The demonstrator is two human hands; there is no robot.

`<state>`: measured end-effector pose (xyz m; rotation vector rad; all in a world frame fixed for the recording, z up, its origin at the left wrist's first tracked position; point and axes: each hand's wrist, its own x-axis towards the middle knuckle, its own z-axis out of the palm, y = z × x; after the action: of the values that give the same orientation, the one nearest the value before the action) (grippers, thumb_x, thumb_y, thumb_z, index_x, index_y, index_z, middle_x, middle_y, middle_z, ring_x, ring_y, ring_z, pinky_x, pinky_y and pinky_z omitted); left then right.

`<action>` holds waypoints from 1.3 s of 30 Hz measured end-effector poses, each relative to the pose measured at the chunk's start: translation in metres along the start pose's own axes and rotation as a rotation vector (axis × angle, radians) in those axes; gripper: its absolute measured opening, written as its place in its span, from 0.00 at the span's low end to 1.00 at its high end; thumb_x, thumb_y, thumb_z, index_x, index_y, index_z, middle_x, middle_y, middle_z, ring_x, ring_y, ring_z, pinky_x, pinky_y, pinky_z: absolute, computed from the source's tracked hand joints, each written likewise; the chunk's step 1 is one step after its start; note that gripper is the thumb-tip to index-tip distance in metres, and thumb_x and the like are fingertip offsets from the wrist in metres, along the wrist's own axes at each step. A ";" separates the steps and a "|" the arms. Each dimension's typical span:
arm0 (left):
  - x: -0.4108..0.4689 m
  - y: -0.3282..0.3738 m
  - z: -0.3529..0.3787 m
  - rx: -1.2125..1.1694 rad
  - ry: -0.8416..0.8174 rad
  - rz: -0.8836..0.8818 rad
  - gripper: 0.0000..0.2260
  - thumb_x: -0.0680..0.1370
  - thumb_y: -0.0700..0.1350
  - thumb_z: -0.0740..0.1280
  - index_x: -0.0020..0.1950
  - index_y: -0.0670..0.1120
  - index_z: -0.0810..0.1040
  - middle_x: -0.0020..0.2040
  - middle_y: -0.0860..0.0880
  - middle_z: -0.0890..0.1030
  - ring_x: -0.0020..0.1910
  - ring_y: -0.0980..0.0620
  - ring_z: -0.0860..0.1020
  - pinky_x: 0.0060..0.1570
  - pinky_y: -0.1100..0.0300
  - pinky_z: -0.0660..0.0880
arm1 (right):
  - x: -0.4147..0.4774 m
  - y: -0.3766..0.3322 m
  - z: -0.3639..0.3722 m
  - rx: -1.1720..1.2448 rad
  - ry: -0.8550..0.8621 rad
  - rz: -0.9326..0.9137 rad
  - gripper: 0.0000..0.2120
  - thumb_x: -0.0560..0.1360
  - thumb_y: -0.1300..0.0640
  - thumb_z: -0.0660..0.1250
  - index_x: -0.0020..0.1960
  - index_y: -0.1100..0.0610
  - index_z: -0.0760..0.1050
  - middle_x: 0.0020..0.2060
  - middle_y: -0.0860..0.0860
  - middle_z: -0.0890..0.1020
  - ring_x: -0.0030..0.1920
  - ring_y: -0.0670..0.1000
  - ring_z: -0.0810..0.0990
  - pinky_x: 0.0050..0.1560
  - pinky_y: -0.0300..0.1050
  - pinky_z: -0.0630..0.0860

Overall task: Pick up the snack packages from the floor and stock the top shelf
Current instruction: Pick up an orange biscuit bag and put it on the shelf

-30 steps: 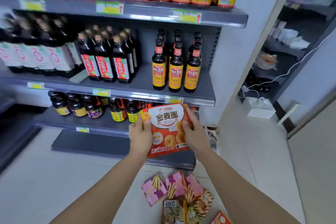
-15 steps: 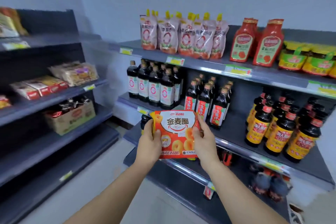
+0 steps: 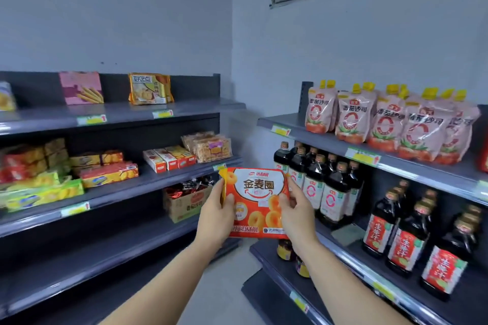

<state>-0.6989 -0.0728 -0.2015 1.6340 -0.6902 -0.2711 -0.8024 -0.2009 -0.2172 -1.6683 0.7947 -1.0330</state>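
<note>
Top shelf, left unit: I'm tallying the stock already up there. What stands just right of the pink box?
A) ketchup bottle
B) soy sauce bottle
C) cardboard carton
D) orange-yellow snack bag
D: an orange-yellow snack bag stands upright on the top shelf, right of the pink box, with a gap between them.

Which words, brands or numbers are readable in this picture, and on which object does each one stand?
"金麦圈": large, on the orange snack package.
"达利园": small brand above it, on the same package.
"番茄沙司": on the pink pouches at the right.
"好吃点": on the yellow package on the left top shelf.
Too blurred to read: the price tags, the dark bottle labels, the small boxes.
</note>
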 end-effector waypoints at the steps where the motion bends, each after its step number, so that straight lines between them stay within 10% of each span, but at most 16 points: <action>1: 0.006 0.002 -0.006 0.013 0.030 0.008 0.18 0.82 0.47 0.58 0.73 0.54 0.64 0.62 0.55 0.77 0.52 0.57 0.79 0.48 0.60 0.78 | 0.008 -0.004 0.009 -0.004 -0.023 -0.017 0.21 0.80 0.55 0.59 0.72 0.42 0.66 0.66 0.44 0.75 0.65 0.48 0.74 0.65 0.54 0.73; 39: 0.108 -0.017 -0.443 0.452 0.785 -0.065 0.23 0.83 0.50 0.54 0.77 0.60 0.54 0.58 0.47 0.77 0.45 0.55 0.79 0.38 0.59 0.78 | -0.014 -0.198 0.476 0.153 -0.658 -0.345 0.21 0.81 0.57 0.61 0.72 0.46 0.66 0.68 0.49 0.74 0.67 0.51 0.73 0.61 0.56 0.77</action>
<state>-0.3677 0.2278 -0.1095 1.9936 -0.0891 0.5043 -0.3715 0.0596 -0.1070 -1.8852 -0.0017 -0.6692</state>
